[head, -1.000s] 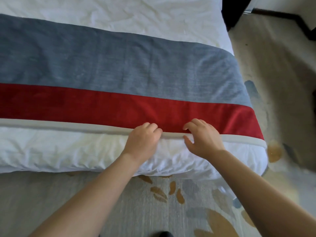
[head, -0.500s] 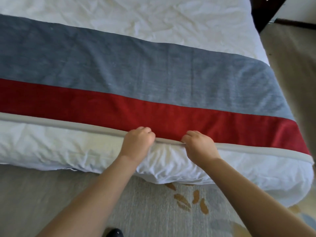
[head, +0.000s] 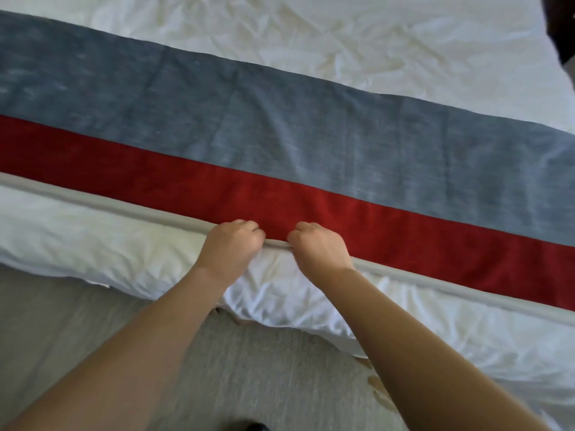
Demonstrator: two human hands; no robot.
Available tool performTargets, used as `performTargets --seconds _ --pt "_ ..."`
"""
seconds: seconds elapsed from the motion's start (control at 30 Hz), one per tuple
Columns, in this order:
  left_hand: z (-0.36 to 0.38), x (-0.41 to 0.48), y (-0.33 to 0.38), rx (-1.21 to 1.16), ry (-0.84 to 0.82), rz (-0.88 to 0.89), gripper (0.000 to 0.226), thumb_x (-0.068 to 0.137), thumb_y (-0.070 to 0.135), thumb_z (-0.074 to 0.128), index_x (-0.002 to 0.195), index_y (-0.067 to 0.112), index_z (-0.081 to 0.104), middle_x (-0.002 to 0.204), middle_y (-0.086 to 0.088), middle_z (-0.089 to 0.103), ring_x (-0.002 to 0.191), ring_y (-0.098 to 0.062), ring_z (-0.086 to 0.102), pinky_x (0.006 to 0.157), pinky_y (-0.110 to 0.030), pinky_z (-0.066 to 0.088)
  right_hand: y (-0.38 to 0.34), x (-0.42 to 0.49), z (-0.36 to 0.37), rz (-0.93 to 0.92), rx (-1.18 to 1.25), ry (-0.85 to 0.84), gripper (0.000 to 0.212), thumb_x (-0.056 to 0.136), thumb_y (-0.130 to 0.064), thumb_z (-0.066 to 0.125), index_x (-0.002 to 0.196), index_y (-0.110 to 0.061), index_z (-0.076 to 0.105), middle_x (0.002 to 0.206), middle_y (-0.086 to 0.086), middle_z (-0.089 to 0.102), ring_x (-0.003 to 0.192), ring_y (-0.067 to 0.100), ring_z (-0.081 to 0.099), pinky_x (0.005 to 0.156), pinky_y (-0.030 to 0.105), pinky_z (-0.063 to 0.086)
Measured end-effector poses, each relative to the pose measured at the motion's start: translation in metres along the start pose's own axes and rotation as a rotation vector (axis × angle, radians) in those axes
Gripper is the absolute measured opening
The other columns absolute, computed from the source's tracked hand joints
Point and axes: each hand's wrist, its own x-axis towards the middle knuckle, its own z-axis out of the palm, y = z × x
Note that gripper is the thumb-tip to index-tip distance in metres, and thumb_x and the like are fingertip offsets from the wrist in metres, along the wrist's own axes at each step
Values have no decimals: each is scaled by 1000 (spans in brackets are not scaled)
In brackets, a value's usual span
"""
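On the bed (head: 373, 42): striped runner (head: 295, 163) lies across it.
Left hand (head: 229, 247): fingers curled, gripping runner's near edge.
Right hand (head: 320, 247): just beside, gripping likewise.

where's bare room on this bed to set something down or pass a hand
Widest free patch: the wrinkled white sheet beyond the blue-grey and red fabric bed runner. The runner's left and right stretches lie bare too. Crowded only at its pale grey piped edge, gripped by the left hand and right hand.

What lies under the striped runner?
White duvet shows either side of the runner, whose grey edge the left hand and right hand pinch. Directly beneath it, everything is covered.
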Motion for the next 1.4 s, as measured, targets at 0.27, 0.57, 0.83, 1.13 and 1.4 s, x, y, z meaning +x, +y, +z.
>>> performTargets --seconds 0.27,0.57,0.83,1.13,1.4 --pt "10 -7 -3 21 32 67 26 48 -3 84 55 13 65 52 0 57 49 -18 58 37 -25 45 -12 -6 -12 -84 -78 22 30 36 -5 83 46 -15 57 51 -1 53 42 18 51 39 16 22" --pt "5 -22 -84 29 72 -31 18 55 -7 78 65 5 69 63 -8 64 59 -29 64 43 -33 51 -75 48 1 -147 18 55 13 90 -25 55 90 -12 61 92 2 58 80 23 56 53 30 29" --pt "12 -66 -170 -46 75 2 25 50 -9 79 69 6 73 60 -6 65 54 -25 64 42 -31 52 -139 68 1 -70 -62 7 27 41 4 75 54 -14 60 59 -2 55 51 18 55 39 17 22" --pt "20 -63 -260 76 70 139 22 53 2 83 66 16 72 60 3 62 54 -17 60 40 -25 47 -206 136 2 -78 17 36 21 87 -36 51 94 -19 61 96 -1 57 88 21 57 57 28 34" --pt "14 -98 -357 104 -41 -4 25 50 -3 81 66 13 73 61 -1 66 55 -21 63 43 -28 52 -288 179 2 -67 -18 23 15 65 0 68 73 -11 62 75 3 60 67 23 59 46 25 29"
